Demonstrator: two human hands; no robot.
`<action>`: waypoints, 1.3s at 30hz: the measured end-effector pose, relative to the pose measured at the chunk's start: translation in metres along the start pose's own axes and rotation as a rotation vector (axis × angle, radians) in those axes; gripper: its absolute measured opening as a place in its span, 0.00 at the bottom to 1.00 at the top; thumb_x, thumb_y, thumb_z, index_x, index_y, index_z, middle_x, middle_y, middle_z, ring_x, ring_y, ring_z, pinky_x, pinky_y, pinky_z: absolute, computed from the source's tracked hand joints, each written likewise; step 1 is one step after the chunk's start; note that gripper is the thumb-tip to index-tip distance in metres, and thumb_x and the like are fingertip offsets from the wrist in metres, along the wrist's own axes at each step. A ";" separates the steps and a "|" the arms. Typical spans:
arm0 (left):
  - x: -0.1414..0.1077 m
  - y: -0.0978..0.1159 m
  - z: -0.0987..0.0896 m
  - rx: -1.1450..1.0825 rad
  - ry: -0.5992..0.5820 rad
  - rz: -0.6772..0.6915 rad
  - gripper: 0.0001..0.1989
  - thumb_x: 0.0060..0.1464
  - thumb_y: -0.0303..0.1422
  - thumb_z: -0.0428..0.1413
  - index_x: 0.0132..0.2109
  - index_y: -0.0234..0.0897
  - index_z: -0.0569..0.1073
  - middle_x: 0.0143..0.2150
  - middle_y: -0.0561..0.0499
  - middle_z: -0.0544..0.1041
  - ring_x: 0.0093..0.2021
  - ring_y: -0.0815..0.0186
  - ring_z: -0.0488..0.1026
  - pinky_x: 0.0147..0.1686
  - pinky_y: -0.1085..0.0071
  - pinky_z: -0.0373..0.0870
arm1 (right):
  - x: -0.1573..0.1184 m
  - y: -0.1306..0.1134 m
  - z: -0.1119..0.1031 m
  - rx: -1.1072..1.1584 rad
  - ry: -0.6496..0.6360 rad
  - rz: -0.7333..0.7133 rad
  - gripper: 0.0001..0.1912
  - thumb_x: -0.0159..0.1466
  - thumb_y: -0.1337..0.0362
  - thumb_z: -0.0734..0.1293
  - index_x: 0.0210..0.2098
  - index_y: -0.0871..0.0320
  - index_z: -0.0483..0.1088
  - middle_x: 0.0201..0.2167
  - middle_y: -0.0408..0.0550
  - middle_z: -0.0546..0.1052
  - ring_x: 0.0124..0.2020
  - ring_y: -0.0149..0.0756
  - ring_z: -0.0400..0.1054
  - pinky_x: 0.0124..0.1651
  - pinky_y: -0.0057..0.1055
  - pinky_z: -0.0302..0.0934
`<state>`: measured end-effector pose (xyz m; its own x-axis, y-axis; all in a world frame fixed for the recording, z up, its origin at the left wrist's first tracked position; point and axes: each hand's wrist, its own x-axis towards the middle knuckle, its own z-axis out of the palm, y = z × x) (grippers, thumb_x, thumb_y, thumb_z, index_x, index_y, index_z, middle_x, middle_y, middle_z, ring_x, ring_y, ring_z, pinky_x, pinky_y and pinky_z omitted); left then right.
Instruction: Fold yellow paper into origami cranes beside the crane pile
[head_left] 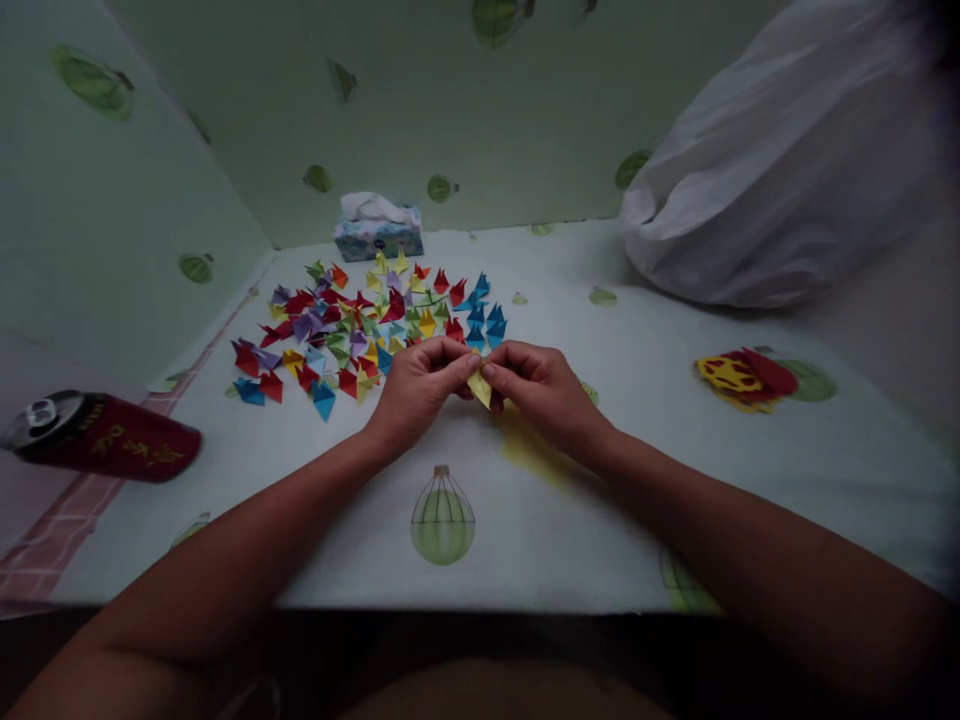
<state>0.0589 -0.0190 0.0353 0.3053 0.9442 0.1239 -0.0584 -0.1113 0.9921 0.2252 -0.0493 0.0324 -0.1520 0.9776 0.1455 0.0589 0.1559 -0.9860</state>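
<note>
yellow paper (481, 390) well inside table edge (480, 603)

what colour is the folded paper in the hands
The folded paper is yellow; the head view shows it.

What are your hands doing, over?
Left hand and right hand pinching yellow paper. Colourful folded papers just beyond. Red can off left, not in the way.

Left hand (418, 388), right hand (551, 392) and both forearms (277, 535) are bare.
</note>
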 end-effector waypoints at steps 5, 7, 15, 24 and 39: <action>-0.003 0.002 0.002 0.055 0.059 0.074 0.09 0.53 0.35 0.64 0.32 0.35 0.74 0.27 0.54 0.75 0.25 0.71 0.73 0.28 0.74 0.72 | -0.001 0.002 0.003 0.123 -0.096 0.117 0.20 0.60 0.49 0.73 0.25 0.59 0.69 0.19 0.39 0.71 0.21 0.27 0.65 0.28 0.27 0.57; -0.004 0.002 0.003 0.048 0.082 0.092 0.08 0.54 0.35 0.63 0.32 0.35 0.73 0.27 0.55 0.75 0.25 0.72 0.72 0.27 0.75 0.72 | -0.002 0.005 0.005 0.207 -0.125 0.163 0.21 0.58 0.49 0.74 0.24 0.59 0.69 0.19 0.39 0.71 0.20 0.26 0.65 0.28 0.27 0.57; -0.001 -0.003 0.002 0.008 0.155 0.106 0.08 0.53 0.35 0.62 0.33 0.37 0.71 0.28 0.55 0.73 0.25 0.72 0.72 0.28 0.75 0.73 | -0.001 0.008 0.009 0.344 -0.108 0.227 0.17 0.56 0.55 0.76 0.23 0.58 0.68 0.21 0.39 0.73 0.20 0.26 0.66 0.29 0.27 0.61; 0.003 -0.007 0.004 -0.185 0.168 -0.002 0.11 0.50 0.37 0.64 0.34 0.37 0.70 0.29 0.56 0.73 0.27 0.72 0.71 0.30 0.73 0.76 | -0.001 0.010 0.007 0.331 -0.091 0.162 0.14 0.57 0.57 0.75 0.26 0.58 0.70 0.23 0.39 0.74 0.22 0.26 0.67 0.31 0.27 0.62; 0.003 -0.008 0.003 -0.069 0.192 0.059 0.09 0.51 0.35 0.63 0.34 0.37 0.71 0.26 0.58 0.71 0.22 0.75 0.66 0.21 0.78 0.65 | -0.001 0.008 0.005 0.224 -0.108 0.174 0.19 0.59 0.49 0.73 0.27 0.59 0.70 0.25 0.42 0.74 0.22 0.27 0.67 0.29 0.27 0.60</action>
<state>0.0628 -0.0161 0.0281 0.1133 0.9791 0.1689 -0.1380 -0.1529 0.9786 0.2207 -0.0500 0.0236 -0.2633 0.9644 -0.0245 -0.1245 -0.0592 -0.9904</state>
